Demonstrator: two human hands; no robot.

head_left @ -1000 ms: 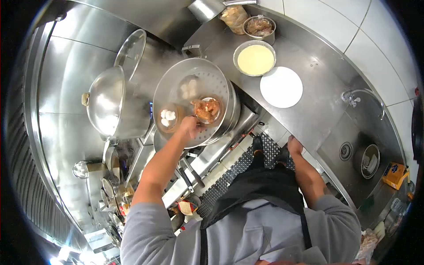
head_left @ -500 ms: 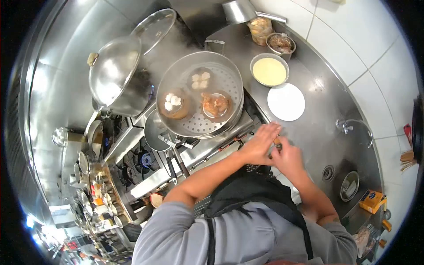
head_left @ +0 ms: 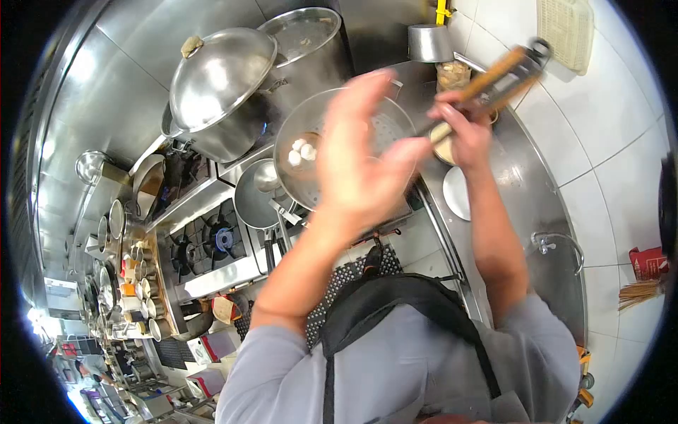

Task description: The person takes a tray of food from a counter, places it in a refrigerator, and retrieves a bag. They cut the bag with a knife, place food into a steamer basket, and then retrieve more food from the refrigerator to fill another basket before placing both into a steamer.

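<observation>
My left hand (head_left: 357,159), blurred, is raised over the perforated steamer pan (head_left: 286,180), with thumb and fingers spread and nothing in it. White round pieces (head_left: 301,152) show in a dish in the pan, left of that hand. My right hand (head_left: 467,134) grips a blurred tool (head_left: 505,78) with orange-brown wooden sides and a dark ring at its end. A thin dark part of the tool points toward the pan. Behind my right hand, a bowl of pale yellow liquid (head_left: 444,150) is partly hidden. Below it lies a white disc (head_left: 457,193).
A domed lid (head_left: 222,78) covers a large pot at the left, beside another tall pot (head_left: 321,63). A pan with a ladle (head_left: 254,205) sits near a lit burner (head_left: 224,240). A tap (head_left: 547,244) stands at the right; a saucepan (head_left: 429,44) is at the back.
My hands were together near the counter edge; they have moved up and apart. The left now hovers over the steamer, and the right has lifted the wooden-sided tool. The view has shifted.
</observation>
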